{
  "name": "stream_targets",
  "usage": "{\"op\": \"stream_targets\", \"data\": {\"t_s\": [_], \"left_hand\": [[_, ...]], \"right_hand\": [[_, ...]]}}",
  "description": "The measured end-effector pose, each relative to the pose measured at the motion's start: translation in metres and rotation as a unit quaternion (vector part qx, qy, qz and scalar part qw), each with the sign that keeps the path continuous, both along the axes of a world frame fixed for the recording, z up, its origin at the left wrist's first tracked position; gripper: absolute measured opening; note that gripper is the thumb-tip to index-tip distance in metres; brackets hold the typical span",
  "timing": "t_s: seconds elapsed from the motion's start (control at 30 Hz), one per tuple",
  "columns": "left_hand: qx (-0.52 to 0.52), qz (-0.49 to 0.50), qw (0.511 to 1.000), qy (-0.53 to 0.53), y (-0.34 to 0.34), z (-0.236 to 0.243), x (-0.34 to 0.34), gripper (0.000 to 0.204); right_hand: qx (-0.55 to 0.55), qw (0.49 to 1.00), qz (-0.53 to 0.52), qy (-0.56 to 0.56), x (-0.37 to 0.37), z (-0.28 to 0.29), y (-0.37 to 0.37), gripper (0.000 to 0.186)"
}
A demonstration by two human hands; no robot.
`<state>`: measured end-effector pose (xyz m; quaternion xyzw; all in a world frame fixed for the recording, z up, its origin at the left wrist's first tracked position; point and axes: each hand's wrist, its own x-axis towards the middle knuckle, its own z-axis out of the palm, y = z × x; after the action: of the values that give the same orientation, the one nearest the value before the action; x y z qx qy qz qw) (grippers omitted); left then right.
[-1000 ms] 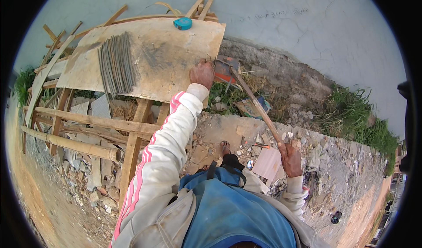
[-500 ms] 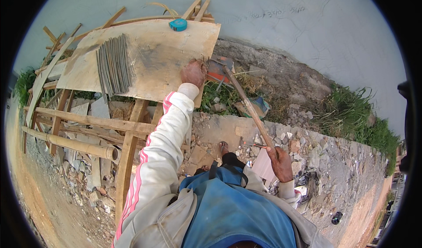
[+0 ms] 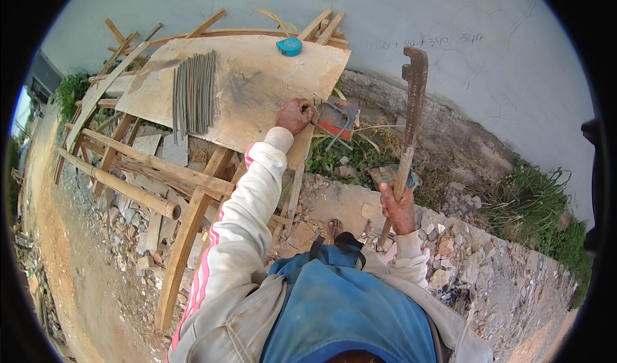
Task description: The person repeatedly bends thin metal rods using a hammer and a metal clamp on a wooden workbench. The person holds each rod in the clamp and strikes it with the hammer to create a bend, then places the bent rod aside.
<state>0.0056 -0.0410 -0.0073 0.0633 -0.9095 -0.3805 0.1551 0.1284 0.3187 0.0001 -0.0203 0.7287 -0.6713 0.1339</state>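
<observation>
My right hand point(image 3: 398, 208) is wrapped round the lower part of a long rusty bar tool point(image 3: 411, 112) with a notched, hook-shaped head, like a rebar bender. It stands nearly upright, its head raised in front of the wall. My left hand point(image 3: 295, 115) is closed at the right edge of a plywood sheet point(image 3: 257, 61); what its curled fingers hold is hidden. Just right of it is a red and grey block point(image 3: 335, 118) with thin bent metal rods around it. A row of straight steel rods point(image 3: 194, 93) and a teal tape measure point(image 3: 289, 46) lie on the plywood.
A rough frame of timber point(image 3: 183, 254) and a bamboo pole point(image 3: 122, 186) stand under and beside the plywood. Behind runs a grey wall point(image 3: 463, 16) with weeds point(image 3: 533, 192) along its foot. Broken stones and rubble point(image 3: 475, 260) cover the ground around my feet.
My right hand has raised the bar tool, swinging its head up and away from the block to near upright. My left hand stays at the plywood's edge. The view has shifted slightly.
</observation>
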Motion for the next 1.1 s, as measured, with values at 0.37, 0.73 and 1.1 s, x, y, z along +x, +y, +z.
{"op": "stream_targets", "data": {"t_s": [0.37, 0.73, 1.1], "left_hand": [[-0.076, 0.105, 0.991, -0.037, 0.042, 0.016, 0.011, 0.015], [0.048, 0.071, 0.996, -0.040, 0.029, 0.004, 0.007, 0.025], [0.421, 0.056, 0.904, 0.046, 0.036, 0.027, 0.040, 0.025]], "right_hand": [[-0.028, 0.995, 0.092, -0.018, -0.101, -0.025, -0.073, 0.036], [-0.071, 0.973, 0.212, -0.054, -0.133, -0.001, -0.075, 0.021], [-0.061, 0.983, 0.174, 0.006, -0.154, 0.012, -0.075, 0.014]]}}
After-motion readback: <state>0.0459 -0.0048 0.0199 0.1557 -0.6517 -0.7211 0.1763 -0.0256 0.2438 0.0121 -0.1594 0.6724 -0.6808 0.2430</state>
